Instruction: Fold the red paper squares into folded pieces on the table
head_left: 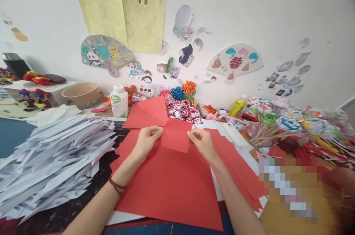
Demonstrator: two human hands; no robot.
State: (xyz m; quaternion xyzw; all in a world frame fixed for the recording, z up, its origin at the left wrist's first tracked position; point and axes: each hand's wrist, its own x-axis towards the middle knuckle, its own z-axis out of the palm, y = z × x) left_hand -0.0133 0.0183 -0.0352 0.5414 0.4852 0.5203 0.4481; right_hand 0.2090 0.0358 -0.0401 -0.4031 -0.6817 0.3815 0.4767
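Observation:
Between my two hands a small red paper piece [176,135] is held up, roughly square. My left hand [146,140] pinches its left edge between thumb and fingers. On the other side, my right hand [203,144] grips the right edge the same way. Below the hands lies a large red paper sheet [172,187], flat on the table. Just behind the held piece, another red sheet [146,113] stands at an angle. More red sheets [235,161] lie to the right of my right hand.
A big heap of folded white paper strips [55,153] fills the left. White bottle [119,101], wooden bowl [80,92] and red-white paper pieces [184,111] sit along the wall. Paper flowers on sticks [288,122] crowd the right. A blurred-out patch [288,187] hides the lower right.

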